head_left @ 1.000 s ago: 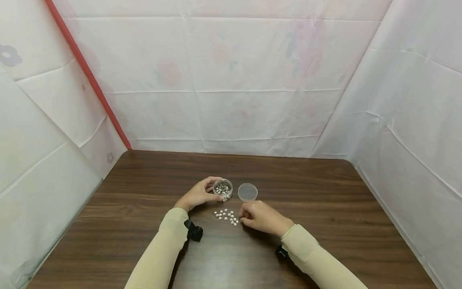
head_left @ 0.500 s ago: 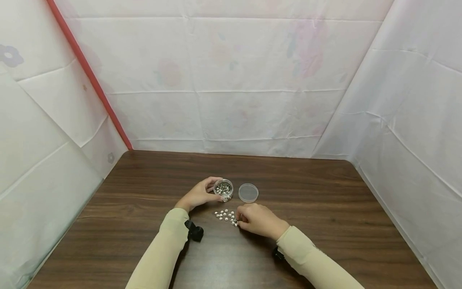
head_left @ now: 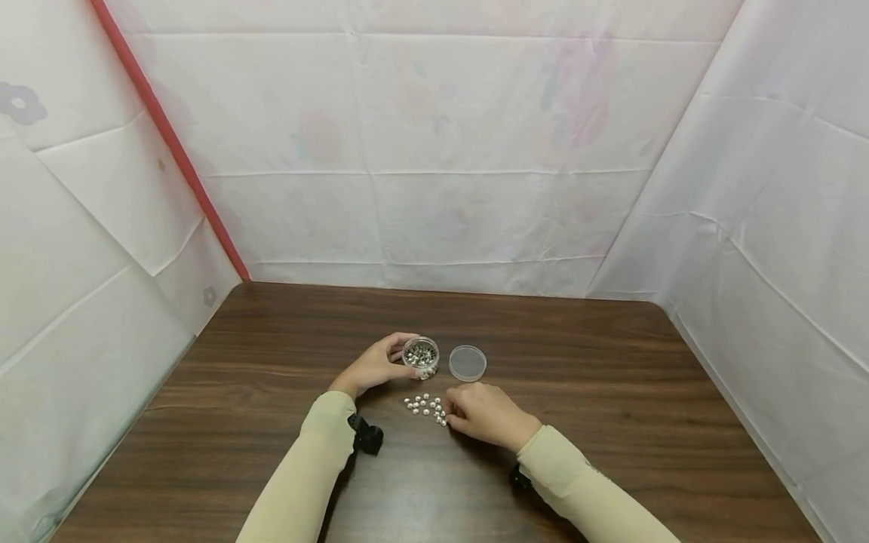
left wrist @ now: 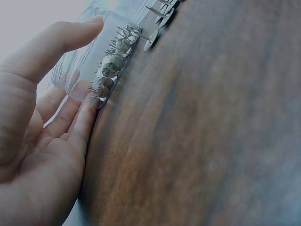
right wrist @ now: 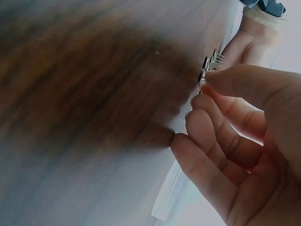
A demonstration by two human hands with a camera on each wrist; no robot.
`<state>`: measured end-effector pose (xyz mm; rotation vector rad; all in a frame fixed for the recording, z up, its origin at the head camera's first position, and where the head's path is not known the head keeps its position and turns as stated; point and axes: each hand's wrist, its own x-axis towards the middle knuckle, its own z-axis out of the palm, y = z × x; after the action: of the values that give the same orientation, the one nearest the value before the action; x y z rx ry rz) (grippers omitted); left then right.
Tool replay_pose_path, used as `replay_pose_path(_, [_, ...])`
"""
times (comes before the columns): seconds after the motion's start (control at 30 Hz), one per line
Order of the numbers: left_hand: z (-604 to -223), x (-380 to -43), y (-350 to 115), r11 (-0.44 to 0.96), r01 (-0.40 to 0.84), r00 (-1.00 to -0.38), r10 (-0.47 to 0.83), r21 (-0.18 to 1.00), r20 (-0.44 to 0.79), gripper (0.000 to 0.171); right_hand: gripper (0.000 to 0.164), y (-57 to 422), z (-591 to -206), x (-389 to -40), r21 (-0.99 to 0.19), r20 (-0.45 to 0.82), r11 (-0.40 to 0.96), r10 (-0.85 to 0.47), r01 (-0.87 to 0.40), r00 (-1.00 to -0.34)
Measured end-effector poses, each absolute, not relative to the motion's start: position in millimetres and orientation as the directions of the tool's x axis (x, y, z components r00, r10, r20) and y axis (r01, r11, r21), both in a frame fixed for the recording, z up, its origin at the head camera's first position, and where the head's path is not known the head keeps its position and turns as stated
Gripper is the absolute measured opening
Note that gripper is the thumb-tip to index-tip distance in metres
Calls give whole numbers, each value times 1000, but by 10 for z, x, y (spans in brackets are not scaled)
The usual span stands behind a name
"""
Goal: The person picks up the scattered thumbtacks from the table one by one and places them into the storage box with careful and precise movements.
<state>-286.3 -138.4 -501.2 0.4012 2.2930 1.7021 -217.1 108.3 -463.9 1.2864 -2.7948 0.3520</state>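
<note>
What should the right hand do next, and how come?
Maybe the right hand should pinch one of the loose tacks by its rim: it is close beside them, some points stick up, and the left hand holds the open jar. Whether the right grips one is unclear.

Low in the frame I see two pale yellow sleeves (head_left: pixel 295 467), each with a black wrist camera (head_left: pixel 369 437).

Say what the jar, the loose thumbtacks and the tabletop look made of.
Jar: clear plastic or glass, smooth; its wall is see-through.
Loose thumbtacks: probably polished metal, going by silvery glints.
Tabletop: wood or wood-look laminate; streaked brown grain, soft sheen.
</note>
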Motion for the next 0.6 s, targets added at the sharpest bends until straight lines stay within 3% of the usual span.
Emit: replay_pose_path(0.6, [-4974, -2845, -1385, 271, 78, -921, 387, 959, -35, 70, 7, 1094, -4633, -2171, -232, 162, 623, -732, -747, -662])
